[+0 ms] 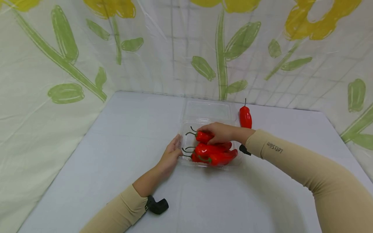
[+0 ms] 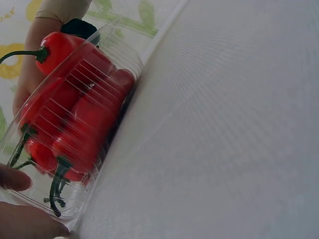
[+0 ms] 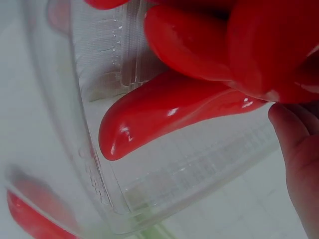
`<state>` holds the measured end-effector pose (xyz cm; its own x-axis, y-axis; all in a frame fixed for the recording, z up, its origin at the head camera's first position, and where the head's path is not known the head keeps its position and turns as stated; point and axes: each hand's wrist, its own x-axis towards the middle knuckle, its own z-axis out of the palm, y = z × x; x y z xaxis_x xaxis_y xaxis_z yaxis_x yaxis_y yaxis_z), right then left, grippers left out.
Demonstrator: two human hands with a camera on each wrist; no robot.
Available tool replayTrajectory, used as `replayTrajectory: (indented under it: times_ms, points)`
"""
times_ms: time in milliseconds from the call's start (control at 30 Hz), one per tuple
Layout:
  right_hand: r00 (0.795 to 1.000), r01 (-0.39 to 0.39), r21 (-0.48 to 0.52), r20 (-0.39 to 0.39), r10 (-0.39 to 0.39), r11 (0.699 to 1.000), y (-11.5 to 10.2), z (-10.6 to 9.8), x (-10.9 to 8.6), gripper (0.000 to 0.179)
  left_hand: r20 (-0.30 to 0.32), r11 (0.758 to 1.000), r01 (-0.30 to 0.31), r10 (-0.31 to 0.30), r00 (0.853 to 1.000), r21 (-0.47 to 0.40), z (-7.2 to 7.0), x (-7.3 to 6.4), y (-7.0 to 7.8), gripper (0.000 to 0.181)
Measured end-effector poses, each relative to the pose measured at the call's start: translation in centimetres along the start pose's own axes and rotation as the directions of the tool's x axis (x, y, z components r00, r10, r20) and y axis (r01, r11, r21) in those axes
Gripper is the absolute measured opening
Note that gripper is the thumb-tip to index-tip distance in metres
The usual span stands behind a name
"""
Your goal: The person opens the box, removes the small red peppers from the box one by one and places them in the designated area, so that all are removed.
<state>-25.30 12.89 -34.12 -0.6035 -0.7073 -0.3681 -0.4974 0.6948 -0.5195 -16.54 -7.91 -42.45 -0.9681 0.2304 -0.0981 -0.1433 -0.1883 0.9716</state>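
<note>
A clear plastic clamshell box stands on the table, holding several red peppers with green stems. At its left side, my left hand pinches the wall; in the left wrist view the thumb is at the rim with a finger below. Reaching in from the right, my right hand grips a red pepper behind the others, its stem pointing left. In the right wrist view, a long pepper lies along the box floor beside the right fingers.
The box's clear lid lies folded back behind it. One more red pepper lies on the white table right of the lid. A flower-patterned curtain hangs along the table's back and sides.
</note>
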Motion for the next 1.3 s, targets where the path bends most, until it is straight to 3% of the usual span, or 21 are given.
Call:
replayTrajectory:
  times_ms: [267,667,1033,1300]
  points:
    - [1.0,0.03,-0.004,-0.009,-0.03,1.0,-0.2,0.0,-0.2,0.056,0.0,1.0,0.008,-0.008,1.0,0.014,0.0,0.1,0.0,0.078]
    - [0.996,0.047,0.032,-0.083,-0.044,0.998,-0.3,-0.8,-0.8,0.061,0.001,0.999,0.016,-0.016,1.0,0.038,0.0,0.1,0.0,0.076]
    - [0.983,0.022,0.117,-0.184,0.0,0.993,0.8,-1.4,-1.8,0.06,-0.013,0.999,0.026,-0.026,1.0,0.04,0.0,0.0,-0.1,0.075]
    - [0.955,-0.06,0.216,-0.271,0.119,0.975,1.9,-1.8,-3.0,0.058,-0.013,0.999,0.025,-0.025,1.0,0.043,0.0,0.0,0.0,0.076]
